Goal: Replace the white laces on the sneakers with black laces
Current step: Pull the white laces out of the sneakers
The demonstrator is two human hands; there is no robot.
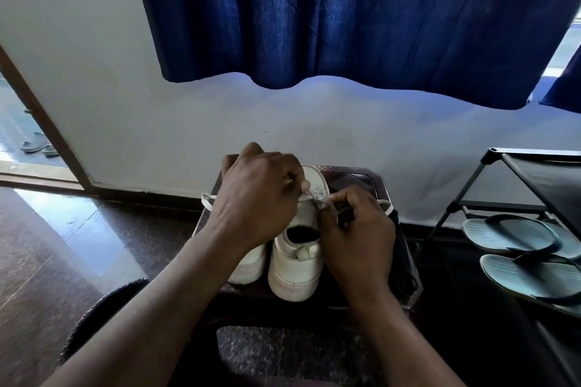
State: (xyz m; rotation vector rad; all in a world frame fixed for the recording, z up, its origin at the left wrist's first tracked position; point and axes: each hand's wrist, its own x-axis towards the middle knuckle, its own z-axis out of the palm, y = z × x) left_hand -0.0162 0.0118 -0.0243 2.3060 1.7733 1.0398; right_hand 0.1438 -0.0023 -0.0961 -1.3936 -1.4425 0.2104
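Observation:
Two white sneakers stand side by side on a small dark stool [374, 181], heels toward me. The right sneaker [295, 264] shows its heel and opening. The left sneaker [250, 267] is mostly hidden under my left forearm. My left hand [257, 192] pinches the white lace [316, 196] over the right sneaker's tongue. My right hand [356, 229] grips the same lace from the right side. White lace loops stick out at the left [207, 199] and at the right [385, 205]. Something dark, possibly black laces [401, 264], lies along the stool's right side.
A black shoe rack [515, 185] at the right holds grey-blue flip-flops [515, 236]. A blue curtain [345, 16] hangs on the white wall behind. An open doorway [22, 135] with slippers is at the left. A dark mat [100, 308] lies on the polished floor.

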